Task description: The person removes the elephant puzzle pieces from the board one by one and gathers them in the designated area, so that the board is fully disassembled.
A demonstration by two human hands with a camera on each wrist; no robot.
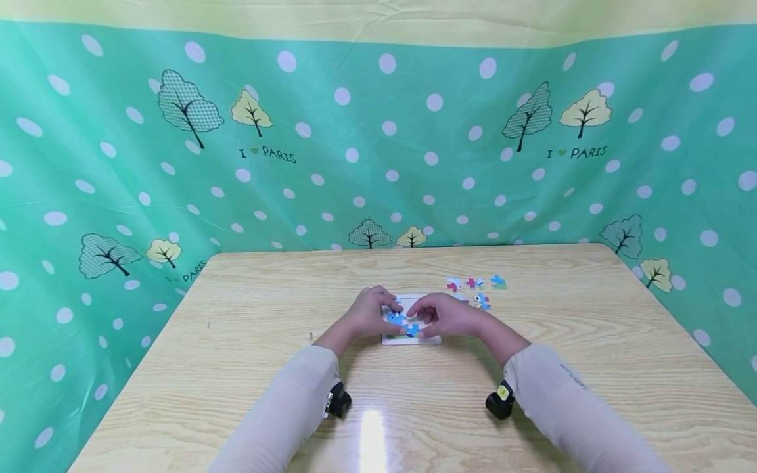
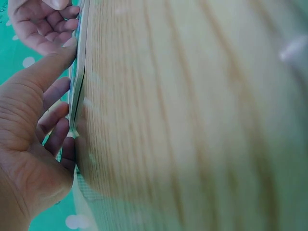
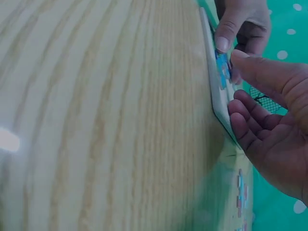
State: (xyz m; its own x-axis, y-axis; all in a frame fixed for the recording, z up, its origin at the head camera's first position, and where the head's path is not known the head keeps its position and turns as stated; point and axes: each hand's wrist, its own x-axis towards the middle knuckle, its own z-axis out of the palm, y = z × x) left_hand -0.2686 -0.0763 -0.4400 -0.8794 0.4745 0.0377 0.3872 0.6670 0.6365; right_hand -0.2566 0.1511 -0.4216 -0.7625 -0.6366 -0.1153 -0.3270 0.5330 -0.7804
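Observation:
A white-framed puzzle board [image 1: 391, 340] lies on the table with several blue puzzle pieces [image 1: 412, 330] in it. From the left, my left hand [image 1: 368, 314] rests over the board, its thumb extended onto the blue pieces and its fingers at the far left side. In the left wrist view, that left hand [image 2: 33, 120] has its fingers loosely bent along the board edge. My right hand [image 1: 446, 315] reaches in from the right, thumb at the lower pieces. The right wrist view shows the right hand's [image 3: 274, 106] thumb tip close to the left thumb, its other fingers loosely bent beside the board.
Loose puzzle pieces lie beyond the right hand: a pink one [image 1: 453, 284], a red and white one [image 1: 475, 283], a blue and green one [image 1: 499, 282] and a blue one with red [image 1: 481, 301]. A green dotted curtain [image 1: 378, 144] hangs behind the wooden table [image 1: 248, 328].

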